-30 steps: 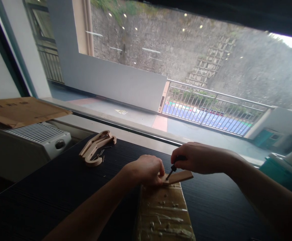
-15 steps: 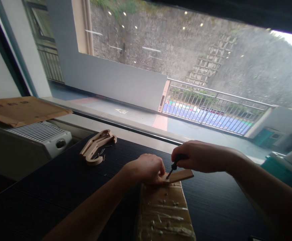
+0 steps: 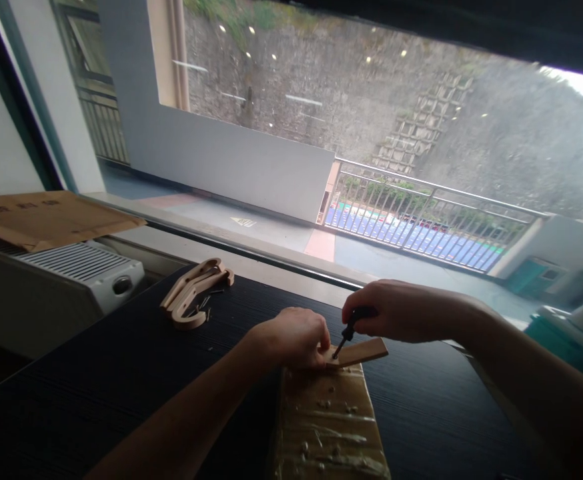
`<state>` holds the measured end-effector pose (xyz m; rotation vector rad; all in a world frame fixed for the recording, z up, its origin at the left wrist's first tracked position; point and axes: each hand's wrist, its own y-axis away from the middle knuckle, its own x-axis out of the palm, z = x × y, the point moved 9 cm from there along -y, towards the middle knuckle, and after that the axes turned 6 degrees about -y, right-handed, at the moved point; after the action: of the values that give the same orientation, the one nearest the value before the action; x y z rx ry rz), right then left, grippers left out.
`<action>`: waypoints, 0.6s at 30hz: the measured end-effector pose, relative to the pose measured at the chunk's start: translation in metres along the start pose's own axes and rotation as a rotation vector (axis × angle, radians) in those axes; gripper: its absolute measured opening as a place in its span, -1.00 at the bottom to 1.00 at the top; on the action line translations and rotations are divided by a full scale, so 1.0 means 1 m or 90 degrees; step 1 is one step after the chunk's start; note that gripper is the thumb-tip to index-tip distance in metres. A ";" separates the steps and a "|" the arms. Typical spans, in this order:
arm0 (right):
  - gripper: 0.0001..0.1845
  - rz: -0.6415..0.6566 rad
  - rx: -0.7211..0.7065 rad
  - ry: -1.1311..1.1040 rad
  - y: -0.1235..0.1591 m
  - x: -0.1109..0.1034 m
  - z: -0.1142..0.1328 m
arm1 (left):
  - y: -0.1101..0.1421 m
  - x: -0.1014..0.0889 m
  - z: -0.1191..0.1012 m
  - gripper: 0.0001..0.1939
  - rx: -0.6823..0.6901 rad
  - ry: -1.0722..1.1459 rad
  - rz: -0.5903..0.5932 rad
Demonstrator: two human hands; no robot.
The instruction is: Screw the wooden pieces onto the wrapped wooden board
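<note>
I am gripping a screwdriver (image 3: 354, 322) in my closed right hand (image 3: 389, 310), its tip meeting the wooden piece (image 3: 365, 351) my curled left hand (image 3: 296, 335) is pinching atop the far end of the tape-wrapped box (image 3: 329, 423).

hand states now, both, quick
Left hand: closed, holding the wood piece on the box.
Right hand: closed, holding the screwdriver, tip down at the wood piece.

Brown envelope (image 3: 56, 217) on vented unit (image 3: 79, 265)
</note>
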<state>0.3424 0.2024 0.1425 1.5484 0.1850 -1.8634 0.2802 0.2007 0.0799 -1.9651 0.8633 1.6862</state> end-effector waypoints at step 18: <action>-0.76 0.010 -0.006 -0.002 0.002 0.001 0.003 | -0.001 0.003 0.001 -0.81 0.004 0.002 0.008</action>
<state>0.3405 0.1989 0.1431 1.5371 0.1793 -1.8507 0.2806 0.2017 0.0768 -1.9626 0.8812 1.6864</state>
